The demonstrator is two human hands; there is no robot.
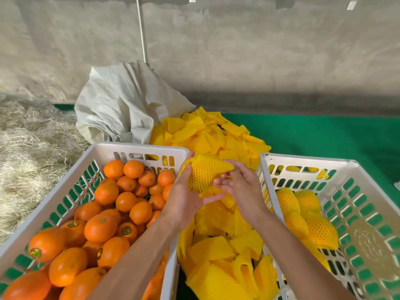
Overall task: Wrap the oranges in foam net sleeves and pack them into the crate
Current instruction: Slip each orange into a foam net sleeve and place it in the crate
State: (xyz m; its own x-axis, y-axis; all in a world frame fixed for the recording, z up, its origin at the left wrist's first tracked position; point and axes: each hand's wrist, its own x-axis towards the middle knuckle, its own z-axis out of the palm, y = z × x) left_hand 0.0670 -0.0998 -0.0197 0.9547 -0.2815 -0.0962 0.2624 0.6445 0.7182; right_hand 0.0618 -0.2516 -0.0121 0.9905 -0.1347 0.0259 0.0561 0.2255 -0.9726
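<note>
Both hands meet above the gap between two white crates. My left hand [186, 191] cups an orange wrapped in a yellow foam net sleeve [204, 173] from below and from the left. My right hand [238, 187] touches the sleeve's right end with its fingertips. The left crate [138, 148] is full of bare oranges [101, 226]. The right crate [307, 162] holds several wrapped oranges [303, 215] against its left wall. A pile of loose yellow foam sleeves [218, 135] runs between the crates and beyond them.
A crumpled white woven sack [121, 105] lies behind the left crate. Dry straw [28, 144] covers the ground at left. Green cloth [324, 135] covers the surface at right. A grey wall [238, 50] stands behind.
</note>
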